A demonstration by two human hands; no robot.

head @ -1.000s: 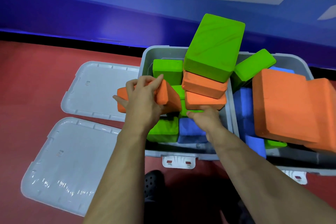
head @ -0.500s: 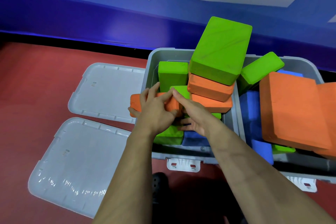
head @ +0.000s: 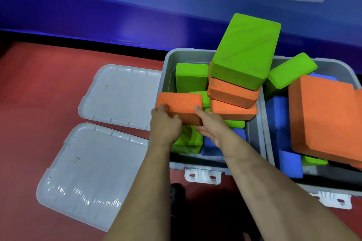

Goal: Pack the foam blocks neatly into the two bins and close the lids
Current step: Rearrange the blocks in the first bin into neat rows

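Two grey bins stand side by side on the red floor, the left bin [head: 164, 76] and the right bin [head: 348, 68]. Both hold orange, green and blue foam blocks in loose piles. I hold an orange block [head: 180, 106] over the left bin's near-left corner: my left hand [head: 165, 123] grips its left end, my right hand [head: 210, 123] grips its right end with the thumb on top. Behind it a big green block [head: 244, 51] tops a stack of two orange blocks [head: 233, 94]. A large orange block [head: 321, 115] lies tilted over the right bin.
Two grey lids lie flat on the floor left of the bins, one farther [head: 119, 96] and one nearer [head: 86, 174]. A blue wall [head: 98, 10] runs behind the bins. A dark shoe [head: 176, 191] shows below the left bin's white latch [head: 202, 176].
The orange block has turned from a tilted pose to lying flat and level. My right hand left the stacked blocks and took the block's right end; my left hand slid to its left end.
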